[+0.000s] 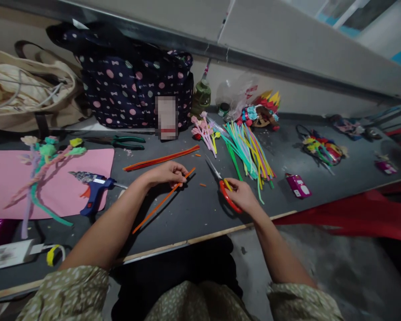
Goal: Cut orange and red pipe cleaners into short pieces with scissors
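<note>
Between its closed fingertips my left hand (pixel 169 174) pinches an orange pipe cleaner (pixel 157 207) near its upper end; the long part slants down to the left. My right hand (pixel 243 196) is wrapped round the red and yellow handles of a pair of scissors (pixel 215 168). Their blades point up and left, apart from the pipe cleaner. Two short orange cut pieces (pixel 202 184) lie on the table between my hands. Just beyond my left hand rests a bundle of orange and red pipe cleaners (pixel 162 159).
Colourful pipe cleaners (pixel 250 154) spread behind my right hand. At left, a blue glue gun (pixel 96 189) and pipe-cleaner flowers (pixel 47 154) lie on a pink sheet (pixel 0 178). Green-handled pliers (pixel 128 141) lie before a dark patterned bag (pixel 133 89). A purple box (pixel 298 186) sits right.
</note>
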{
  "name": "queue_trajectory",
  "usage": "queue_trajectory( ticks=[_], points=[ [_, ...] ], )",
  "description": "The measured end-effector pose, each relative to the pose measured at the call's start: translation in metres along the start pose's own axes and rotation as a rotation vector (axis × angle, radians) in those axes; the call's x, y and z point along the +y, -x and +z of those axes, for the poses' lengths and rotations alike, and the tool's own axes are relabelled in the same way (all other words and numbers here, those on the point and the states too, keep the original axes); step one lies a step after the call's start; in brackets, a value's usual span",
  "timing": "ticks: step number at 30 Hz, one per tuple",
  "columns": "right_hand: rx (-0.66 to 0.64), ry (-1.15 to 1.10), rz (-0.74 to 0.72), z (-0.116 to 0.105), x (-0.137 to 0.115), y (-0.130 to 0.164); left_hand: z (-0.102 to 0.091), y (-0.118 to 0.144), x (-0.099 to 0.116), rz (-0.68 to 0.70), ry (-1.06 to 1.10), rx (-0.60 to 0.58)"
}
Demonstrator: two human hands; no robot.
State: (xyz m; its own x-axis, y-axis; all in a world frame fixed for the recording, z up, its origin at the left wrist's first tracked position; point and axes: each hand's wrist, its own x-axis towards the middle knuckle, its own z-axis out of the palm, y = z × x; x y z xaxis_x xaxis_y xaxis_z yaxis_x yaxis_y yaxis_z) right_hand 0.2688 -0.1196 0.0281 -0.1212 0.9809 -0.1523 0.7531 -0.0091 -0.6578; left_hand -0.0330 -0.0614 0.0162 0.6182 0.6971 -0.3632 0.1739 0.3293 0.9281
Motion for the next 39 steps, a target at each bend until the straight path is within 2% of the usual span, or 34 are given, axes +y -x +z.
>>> queue_trajectory(
  ticks=[3, 5, 10, 12, 15, 18, 21, 25, 30, 35, 39],
  points=[
    [0.093, 0.44, 0.036, 0.003, -0.002, -0.013, 0.0, 0.001, -0.001, 0.008, -0.001, 0.024],
    [0.112, 0.619, 0.064, 0.009, -0.002, -0.015, 0.0, 0.001, -0.002, 0.009, -0.003, 0.024],
    [0.04, 0.808, 0.039, 0.013, -0.001, -0.009, 0.001, 0.0, -0.002, 0.009, -0.006, 0.004],
    [0.075, 0.859, 0.009, 0.012, -0.007, -0.008, 0.001, 0.0, -0.001, 0.009, -0.009, -0.005],
    [0.127, 0.83, -0.145, 0.019, -0.02, -0.011, 0.001, 0.001, 0.001, 0.011, -0.023, -0.003],
    [0.022, 0.73, -0.369, 0.035, -0.03, -0.017, 0.002, 0.002, 0.001, 0.013, -0.024, 0.005],
    [-0.034, 0.713, -0.459, 0.048, -0.031, -0.025, 0.002, 0.003, 0.002, 0.01, -0.012, 0.002],
    [0.034, 0.654, -0.452, 0.048, -0.03, -0.048, 0.0, 0.004, 0.003, 0.006, -0.008, -0.014],
    [0.157, 0.588, -0.407, 0.039, -0.041, -0.1, 0.0, 0.003, 0.004, 0.012, -0.027, -0.012],
    [0.099, 0.673, -0.357, 0.045, -0.053, -0.137, 0.0, 0.001, 0.001, -0.004, -0.014, 0.001],
    [0.055, 0.754, -0.399, 0.047, -0.053, -0.133, -0.001, 0.0, -0.002, 0.007, -0.009, -0.008]
  ],
)
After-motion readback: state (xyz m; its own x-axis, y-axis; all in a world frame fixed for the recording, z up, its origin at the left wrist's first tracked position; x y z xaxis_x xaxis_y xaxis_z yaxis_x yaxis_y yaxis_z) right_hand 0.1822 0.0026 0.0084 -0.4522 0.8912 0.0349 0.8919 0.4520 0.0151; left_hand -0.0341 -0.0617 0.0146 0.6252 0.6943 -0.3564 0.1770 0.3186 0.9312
